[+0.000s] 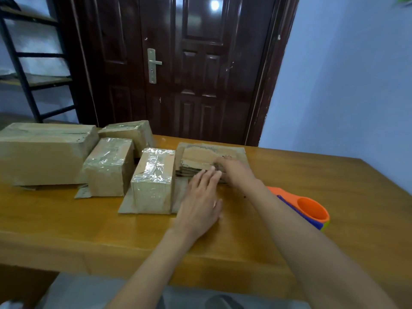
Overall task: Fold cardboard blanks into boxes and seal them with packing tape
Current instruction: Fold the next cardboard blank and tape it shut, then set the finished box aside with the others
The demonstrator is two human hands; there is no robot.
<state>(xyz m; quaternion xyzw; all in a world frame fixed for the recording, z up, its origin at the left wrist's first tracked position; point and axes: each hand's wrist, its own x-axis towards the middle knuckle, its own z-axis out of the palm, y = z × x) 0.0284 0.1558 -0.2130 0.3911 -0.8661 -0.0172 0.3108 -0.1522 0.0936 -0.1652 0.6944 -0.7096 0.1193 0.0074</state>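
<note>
A stack of flat cardboard blanks (200,156) lies on the wooden table (312,186) near its far edge. My right hand (234,172) curls its fingers over the stack's near right corner and grips the top blanks. My left hand (200,201) lies flat with straight fingers, fingertips touching the stack's near edge. A taped box (153,181) stands just left of the stack on a flat blank. An orange and blue tape dispenser (310,208) lies on the table to the right, partly hidden by my right forearm.
More taped boxes stand at the left: a small one (109,168), one behind it (131,130) and a large one (42,152). A dark door (189,63) is behind the table and a metal shelf rack (33,74) at the far left.
</note>
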